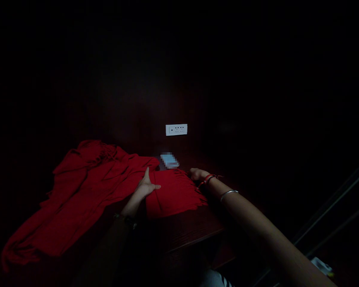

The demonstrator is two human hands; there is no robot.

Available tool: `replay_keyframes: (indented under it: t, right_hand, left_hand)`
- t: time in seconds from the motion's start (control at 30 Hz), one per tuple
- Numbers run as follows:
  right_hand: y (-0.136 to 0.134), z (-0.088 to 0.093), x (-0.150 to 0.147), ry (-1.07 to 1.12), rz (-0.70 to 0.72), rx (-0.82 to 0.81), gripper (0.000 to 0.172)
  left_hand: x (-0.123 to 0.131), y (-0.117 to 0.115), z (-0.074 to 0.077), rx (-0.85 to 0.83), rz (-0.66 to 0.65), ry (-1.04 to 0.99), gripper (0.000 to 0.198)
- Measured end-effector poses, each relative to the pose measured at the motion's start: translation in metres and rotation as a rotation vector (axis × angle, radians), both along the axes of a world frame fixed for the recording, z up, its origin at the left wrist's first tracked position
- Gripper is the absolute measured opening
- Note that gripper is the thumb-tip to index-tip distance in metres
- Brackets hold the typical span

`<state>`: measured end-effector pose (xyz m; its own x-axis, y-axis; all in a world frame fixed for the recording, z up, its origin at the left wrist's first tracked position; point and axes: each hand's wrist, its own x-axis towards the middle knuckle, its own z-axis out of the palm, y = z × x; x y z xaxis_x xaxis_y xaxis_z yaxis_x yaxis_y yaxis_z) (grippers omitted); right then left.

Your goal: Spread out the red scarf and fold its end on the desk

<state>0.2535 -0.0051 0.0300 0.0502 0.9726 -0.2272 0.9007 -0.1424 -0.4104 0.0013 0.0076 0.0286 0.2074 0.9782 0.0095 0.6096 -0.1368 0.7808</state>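
A red fringed scarf (173, 193) lies on a dark wooden surface, its right part spread flat and its left part heaped in loose folds. On the cloth, where the flat part meets the folds, rests my left hand (145, 186), thumb and fingers spread apart. My right hand (198, 174) is at the far right corner of the scarf, by the fringe. Its fingers are curled closed, seemingly on the fringe ends, though the fingertips are partly hidden in shadow.
Behind the scarf lies a pale, blurred-out flat rectangular item (169, 160). A white socket plate (176, 130) is on the dark wall. The wooden surface's front edge (197, 239) runs nearest me. A small white object (321, 266) sits low at the right. Most surroundings are too dark to make out.
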Motion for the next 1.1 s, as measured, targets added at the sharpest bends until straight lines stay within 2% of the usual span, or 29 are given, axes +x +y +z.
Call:
replay_keyframes:
  t: [0.17,0.3,0.43,0.53,0.63,0.83,0.93,1.1]
  right_hand:
    - [-0.008,0.004,0.004,0.207,-0.089,-0.077,0.029]
    - [-0.017,0.004,0.005,0.449,-0.12,-0.055,0.011]
    - [-0.022,-0.003,-0.002,0.634,-0.183,-0.009,0.02]
    - [-0.024,-0.008,-0.009,0.689,-0.221,0.01,0.016]
    - [-0.023,-0.01,-0.016,0.674,-0.25,0.007,0.007]
    - [-0.012,-0.014,-0.026,0.512,-0.341,0.099,0.008]
    - [-0.01,-0.018,-0.024,0.425,-0.366,0.153,0.007]
    - [-0.015,-0.022,-0.01,0.281,-0.36,0.2,0.015]
  left_hand:
    - [-0.008,-0.004,0.014,0.05,-0.013,0.003,0.102]
    - [-0.016,-0.003,0.02,0.046,-0.026,-0.053,0.097]
    - [-0.023,-0.004,0.024,0.058,-0.02,-0.078,0.092]
    - [-0.026,-0.005,0.025,0.033,-0.033,-0.062,0.088]
    - [-0.028,-0.002,0.021,-0.012,-0.044,-0.017,0.087]
    - [-0.029,0.004,0.014,-0.023,-0.065,0.006,0.085]
    - [-0.03,0.002,0.016,-0.004,-0.077,0.006,0.086]
    - [-0.035,-0.003,0.027,-0.02,-0.081,0.014,0.086]
